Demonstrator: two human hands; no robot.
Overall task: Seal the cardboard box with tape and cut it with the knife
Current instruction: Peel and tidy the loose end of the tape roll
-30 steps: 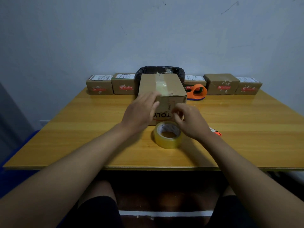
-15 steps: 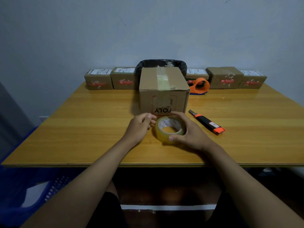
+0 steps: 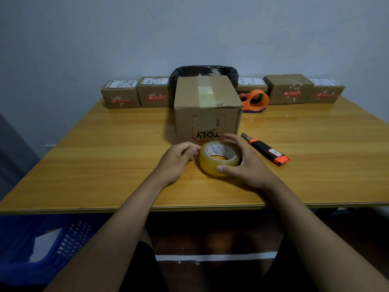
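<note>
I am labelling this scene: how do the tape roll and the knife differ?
The tape roll is a yellowish clear ring; the knife is a long black and orange bar. The right hand grips the roll with the left hand at its side; the knife lies untouched. Both rest on the table.

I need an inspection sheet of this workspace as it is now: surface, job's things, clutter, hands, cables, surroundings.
Surface: wooden table, glossy, no spills seen.
Job's things: cardboard box upright at centre, old tape along its top; tape roll flat in front of it; knife lying to the right, apart from both.
Clutter: five small parcels along the far edge; orange tape dispenser; black-lined bin behind the box.
Hands: right hand wrapped around the roll; left hand pinching at the roll's left edge.
Cables: nothing seen.
Surroundings: plain wall; blue crate below left.
</note>
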